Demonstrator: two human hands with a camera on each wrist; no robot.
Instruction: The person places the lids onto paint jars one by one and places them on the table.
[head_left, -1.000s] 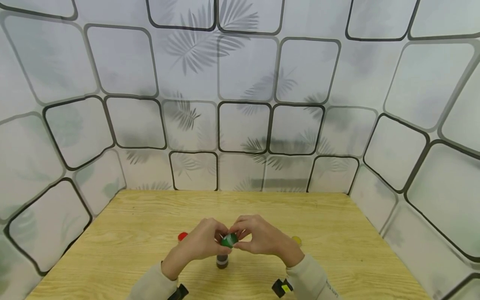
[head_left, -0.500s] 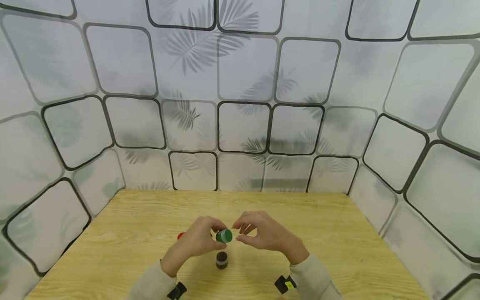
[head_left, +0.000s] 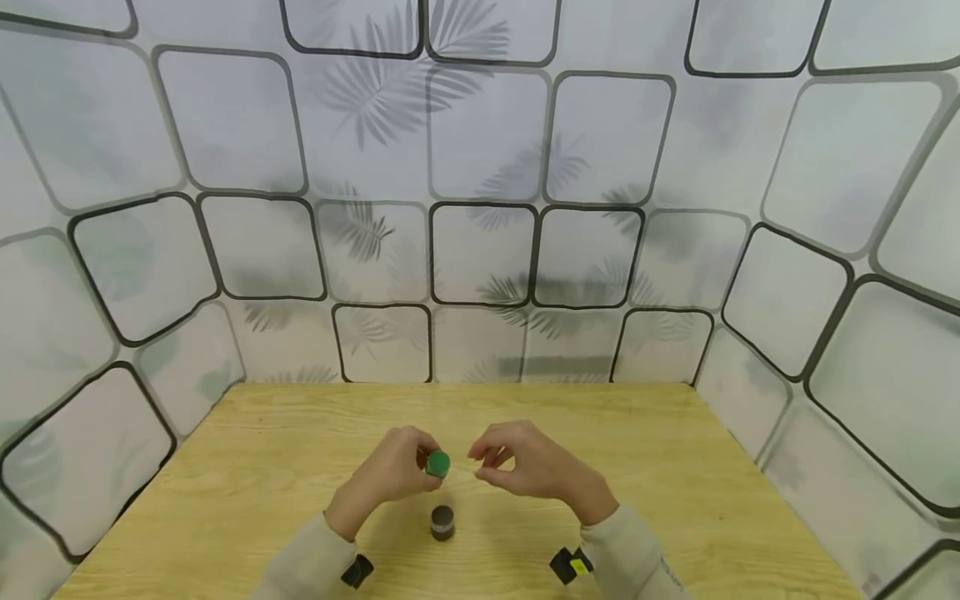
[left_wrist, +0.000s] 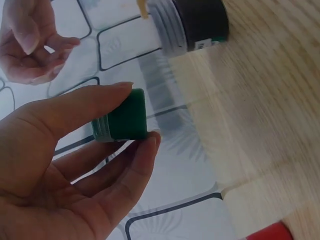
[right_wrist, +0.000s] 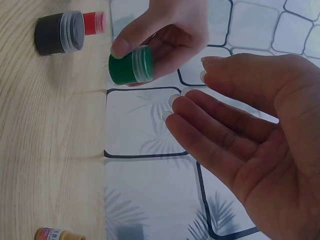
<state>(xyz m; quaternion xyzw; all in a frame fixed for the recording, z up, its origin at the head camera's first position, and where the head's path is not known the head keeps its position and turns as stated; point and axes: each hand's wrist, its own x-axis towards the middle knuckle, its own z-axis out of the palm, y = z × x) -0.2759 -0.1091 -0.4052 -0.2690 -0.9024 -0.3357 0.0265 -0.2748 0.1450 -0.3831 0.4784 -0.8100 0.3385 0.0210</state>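
Observation:
My left hand (head_left: 397, 467) pinches a small green paint jar (left_wrist: 127, 117) between thumb and fingers, above the table. The jar lies tilted on its side, its clear ribbed end facing my right hand in the right wrist view. My right hand (head_left: 528, 462) hovers to the right, apart from the jar, with fingers loosely bent and nothing visible between them. A dark paint jar (head_left: 442, 522) with a clear lid stands upright on the table, below and between both hands.
The wood-grain table (head_left: 637, 433) ends at a patterned curtain (head_left: 487, 250) at the back and sides. In the right wrist view, a red jar (right_wrist: 94, 23) is beyond the dark jar, and a yellow jar (right_wrist: 60, 234) shows at the bottom edge.
Both hands were together on the green jar. My right hand has drawn away to the right, while my left has shifted slightly left and turned the jar.

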